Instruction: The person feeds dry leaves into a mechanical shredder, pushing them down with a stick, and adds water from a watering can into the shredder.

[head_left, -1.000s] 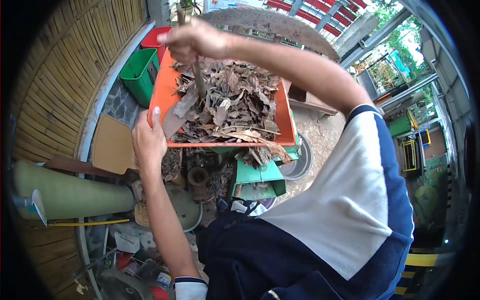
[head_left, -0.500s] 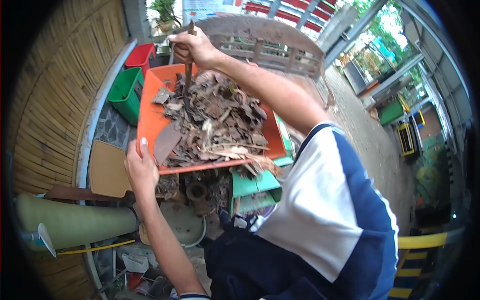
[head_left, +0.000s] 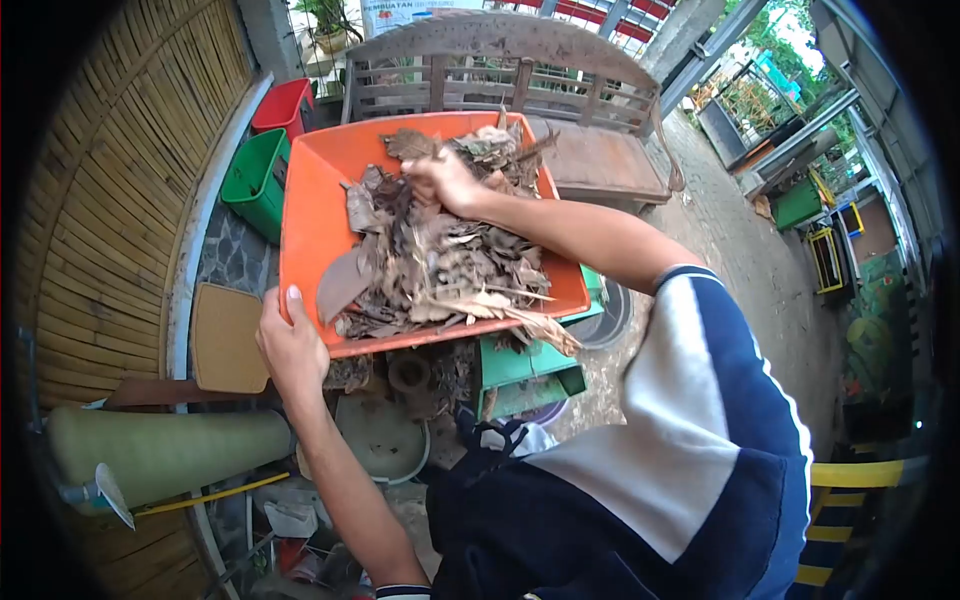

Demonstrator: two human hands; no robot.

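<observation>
With the thumb over its near left rim, my left hand (head_left: pixel 293 345) grips an orange tray (head_left: pixel 315 240) heaped with dry brown leaves (head_left: pixel 450 265). Over the upper part of the heap, my right hand (head_left: pixel 445 182) is closed and blurred by motion. It appears to be around a brown wooden-handled tool (head_left: pixel 422 190), whose lower end is lost among the leaves. A large flat leaf (head_left: pixel 343 285) lies at the tray's left side. Pale, dry strips (head_left: pixel 545 325) hang over the near right rim.
Green bin (head_left: pixel 255 185) and red bin (head_left: pixel 284 108) stand left of the tray. Behind it is a wooden bench (head_left: pixel 600 160). Below are a green box (head_left: pixel 530 375), a round basin (head_left: pixel 380 440) and a pale green cylinder (head_left: pixel 165 450). A bamboo wall (head_left: pixel 120 200) runs along the left.
My right hand has moved down and right, from above the leaves into the heap. The upright tool now tilts and shows less. Leaves have shifted toward the tray's far right; my left hand keeps its hold.
</observation>
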